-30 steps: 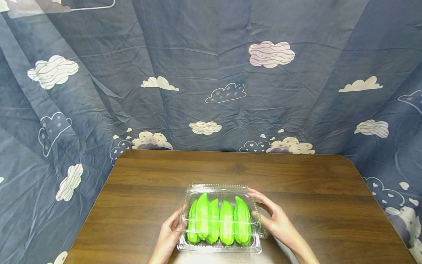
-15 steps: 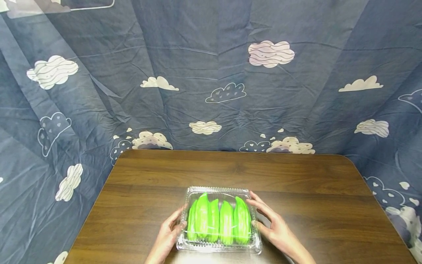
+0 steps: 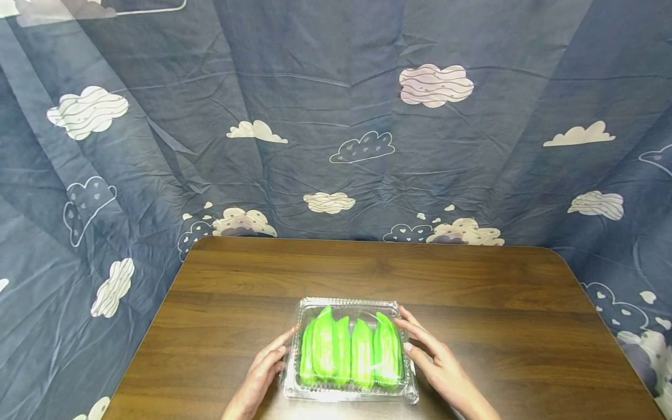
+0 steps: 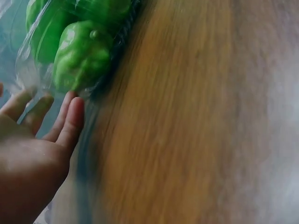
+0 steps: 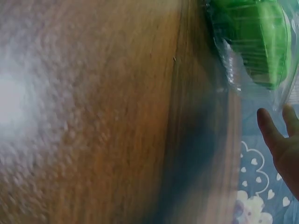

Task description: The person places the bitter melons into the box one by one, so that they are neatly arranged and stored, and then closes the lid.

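A clear plastic clamshell box (image 3: 349, 394) lies on the table in front of me, its lid lowered over the base. Inside stand several long, bright green, ridged pieces (image 3: 362, 353) with pointed tips, like peppers or gourds; the exact kind cannot be told. My left hand (image 3: 254, 379) is at the box's left side, fingers extended near its edge. In the left wrist view, the left fingertips (image 4: 74, 109) lie close to the bumpy end of one green piece (image 4: 84, 56). On the right side, my right hand (image 3: 441, 370) has its fingers spread along the box's edge, thumb near the lid.
The brown wooden table (image 3: 236, 280) extends around the box, with rounded far corners. A blue cloth (image 3: 294, 175) printed with clouds hangs behind it and at both sides. Bright glare falls on the table's near edge.
The lid has come down flat over the base. My left thumb has moved off the lid, and the left hand has drawn slightly away. The right hand has shifted little.
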Demonstrator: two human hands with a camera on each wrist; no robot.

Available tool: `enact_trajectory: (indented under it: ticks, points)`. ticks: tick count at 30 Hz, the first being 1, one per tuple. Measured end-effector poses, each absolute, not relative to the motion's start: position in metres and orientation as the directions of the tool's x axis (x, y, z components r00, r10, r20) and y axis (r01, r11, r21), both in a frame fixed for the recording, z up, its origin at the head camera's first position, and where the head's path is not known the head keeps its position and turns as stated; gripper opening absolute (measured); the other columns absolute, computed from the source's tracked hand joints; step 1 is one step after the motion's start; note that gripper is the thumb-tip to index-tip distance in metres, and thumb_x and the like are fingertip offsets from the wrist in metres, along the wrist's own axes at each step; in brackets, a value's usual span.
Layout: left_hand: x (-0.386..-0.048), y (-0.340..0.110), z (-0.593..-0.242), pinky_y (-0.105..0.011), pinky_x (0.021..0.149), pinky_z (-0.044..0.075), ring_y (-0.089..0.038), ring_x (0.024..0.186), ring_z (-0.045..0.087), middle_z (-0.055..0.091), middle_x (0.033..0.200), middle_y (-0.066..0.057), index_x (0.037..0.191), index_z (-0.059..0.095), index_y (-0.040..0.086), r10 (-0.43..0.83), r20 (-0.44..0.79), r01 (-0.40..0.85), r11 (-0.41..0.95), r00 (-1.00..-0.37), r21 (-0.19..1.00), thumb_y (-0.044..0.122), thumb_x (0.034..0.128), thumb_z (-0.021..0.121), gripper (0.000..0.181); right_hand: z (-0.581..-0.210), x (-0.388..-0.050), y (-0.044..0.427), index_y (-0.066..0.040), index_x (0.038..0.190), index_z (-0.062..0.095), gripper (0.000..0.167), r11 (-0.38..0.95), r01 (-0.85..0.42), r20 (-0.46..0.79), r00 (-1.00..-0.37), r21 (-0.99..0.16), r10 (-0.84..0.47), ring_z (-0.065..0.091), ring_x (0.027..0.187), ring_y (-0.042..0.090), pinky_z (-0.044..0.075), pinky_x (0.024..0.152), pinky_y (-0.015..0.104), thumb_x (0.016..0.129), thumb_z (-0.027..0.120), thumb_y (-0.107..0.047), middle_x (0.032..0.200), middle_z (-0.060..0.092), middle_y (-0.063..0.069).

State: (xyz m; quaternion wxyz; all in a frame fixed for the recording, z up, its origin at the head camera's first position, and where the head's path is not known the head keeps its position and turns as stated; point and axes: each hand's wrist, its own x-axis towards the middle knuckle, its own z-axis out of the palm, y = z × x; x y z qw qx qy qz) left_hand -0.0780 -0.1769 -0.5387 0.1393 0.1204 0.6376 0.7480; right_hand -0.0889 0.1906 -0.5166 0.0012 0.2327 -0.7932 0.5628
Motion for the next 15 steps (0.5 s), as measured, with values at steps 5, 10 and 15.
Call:
enact_trajectory:
  ticks: [5, 10, 15]
  points:
    - [-0.077, -0.184, -0.537, -0.03, 0.092, 0.044, -0.014, 0.122, 0.045, 0.038, 0.153, 0.014, 0.15, 0.026, -0.006, 0.451, -0.002, -0.089, -0.172, -0.892, 0.981, 0.013, 0.1036, 0.031, 0.051, -0.516, -0.086, 0.187, -0.011, 0.148, 0.043, 0.056, 0.3, -0.387, 0.267, -0.89, -0.872, -0.371, 0.026, 0.144, 0.014, 0.038, 0.106, 0.029, 0.095, 0.061, -0.005, 0.161, 0.023, 0.007]
    - [-0.077, -0.188, -0.537, -0.03, 0.096, 0.042, -0.019, 0.125, 0.045, 0.035, 0.156, -0.007, 0.154, 0.025, 0.0, 0.5, -0.003, -0.105, -0.175, -0.866, 0.979, 0.009, 0.0992, 0.039, 0.057, -0.517, -0.085, 0.187, -0.013, 0.149, 0.042, 0.059, 0.297, -0.366, 0.246, -0.895, -0.882, -0.373, 0.026, 0.144, 0.014, 0.038, 0.106, 0.033, 0.094, 0.063, -0.007, 0.162, 0.021, 0.003]
    - [-0.077, -0.194, -0.536, -0.03, 0.105, 0.034, -0.025, 0.133, 0.037, 0.017, 0.159, -0.021, 0.156, 0.015, 0.002, 0.597, 0.023, -0.139, -0.223, -0.802, 0.965, 0.004, 0.0954, 0.045, 0.068, -0.518, -0.085, 0.188, -0.012, 0.149, 0.041, 0.06, 0.279, -0.364, 0.25, -0.894, -0.889, -0.371, 0.028, 0.143, 0.016, 0.04, 0.105, 0.035, 0.094, 0.063, -0.006, 0.162, 0.021, 0.004]
